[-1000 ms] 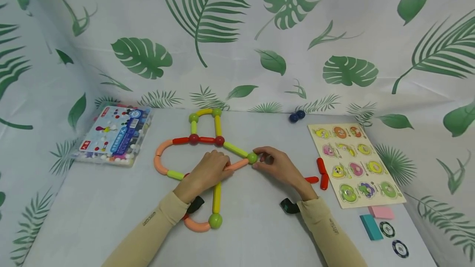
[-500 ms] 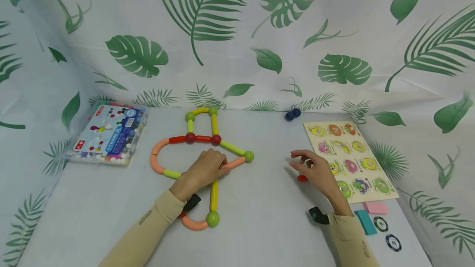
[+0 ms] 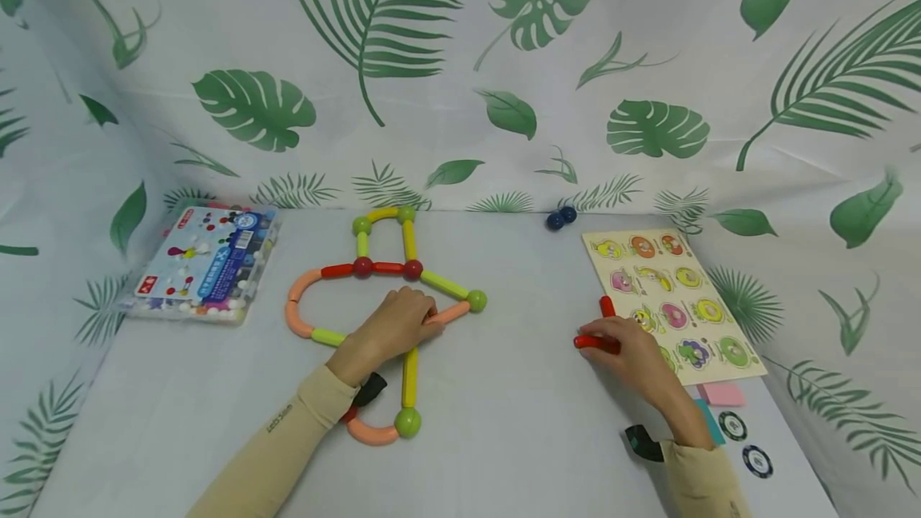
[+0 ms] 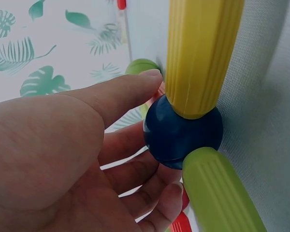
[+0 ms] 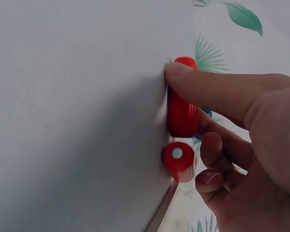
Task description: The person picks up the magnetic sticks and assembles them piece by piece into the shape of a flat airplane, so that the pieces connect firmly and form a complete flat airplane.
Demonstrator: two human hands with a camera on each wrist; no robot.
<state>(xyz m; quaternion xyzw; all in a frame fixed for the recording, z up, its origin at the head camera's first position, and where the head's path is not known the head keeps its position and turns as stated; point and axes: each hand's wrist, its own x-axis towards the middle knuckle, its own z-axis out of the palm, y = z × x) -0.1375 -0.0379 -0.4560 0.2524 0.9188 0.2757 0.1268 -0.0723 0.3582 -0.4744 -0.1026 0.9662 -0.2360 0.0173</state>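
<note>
In the head view my left hand [image 3: 396, 324] pinches an orange magnetic rod [image 3: 456, 311] that runs up to a green ball [image 3: 476, 300]. The left wrist view shows its fingers around a dark blue ball [image 4: 176, 128], where a yellow rod [image 4: 200, 53] and a lime rod [image 4: 222, 191] meet. These belong to a flat outline of rods and balls on the table. On the right, my right hand [image 3: 636, 360] grips a red magnetic rod [image 5: 181, 113] between thumb and fingers. Another red rod [image 5: 178, 162], its silver end showing, lies close beside it.
A clear box of parts [image 3: 201, 256] lies at back left. Two dark blue balls [image 3: 560, 219] sit at the back. A fruit puzzle board [image 3: 636, 299], a pink block [image 3: 722, 395], a teal block [image 3: 708, 420] and two round chips [image 3: 757, 462] are at right.
My right hand has left the green ball, moved right to the red rods and taken hold of one. My left hand stays at the orange rod. The head view has shifted slightly.
</note>
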